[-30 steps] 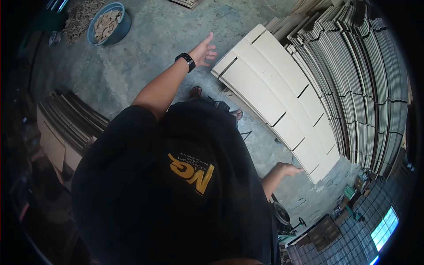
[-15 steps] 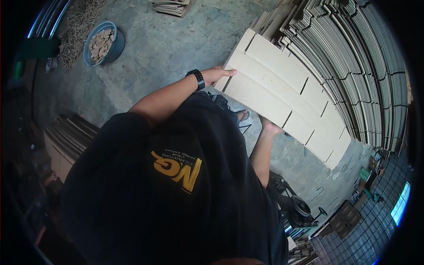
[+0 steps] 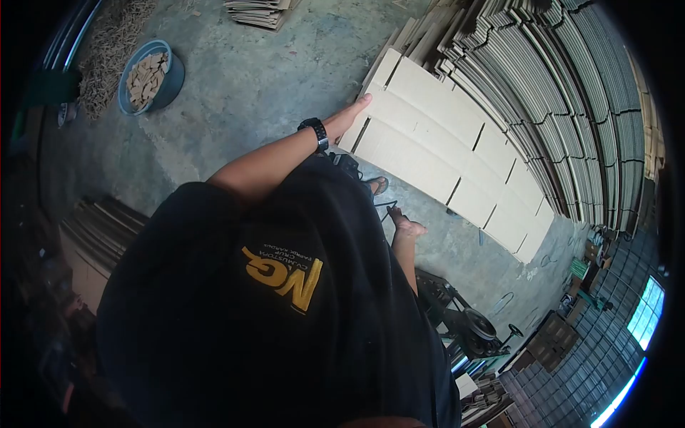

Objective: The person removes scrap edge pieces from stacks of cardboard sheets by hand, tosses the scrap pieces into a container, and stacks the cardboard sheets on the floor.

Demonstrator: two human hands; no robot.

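A flat, slotted cardboard box blank (image 3: pixel 435 143) spans the space in front of me, its far long side next to the stacked cardboard. My left hand (image 3: pixel 348 120), with a black watch at the wrist, grips its left end, thumb on top and fingers hidden beneath. My right hand (image 3: pixel 408 225) is off the near edge of the blank, fingers extended and apart, with nothing visible in it. Below the blank, a sandalled foot (image 3: pixel 380 185) shows on the floor.
Tall stacks of folded cardboard (image 3: pixel 564 107) line the right side. A blue tub (image 3: pixel 171 85) of cardboard scraps stands upper left, beside a heap of shreds (image 3: pixel 118 50). A dark machine with a wheel (image 3: pixel 478 324) sits lower right. More cardboard (image 3: pixel 260 13) lies at the top.
My right hand has come away from the near edge of the blank, back toward my body. My left hand still holds the left end. The view has shifted slightly.
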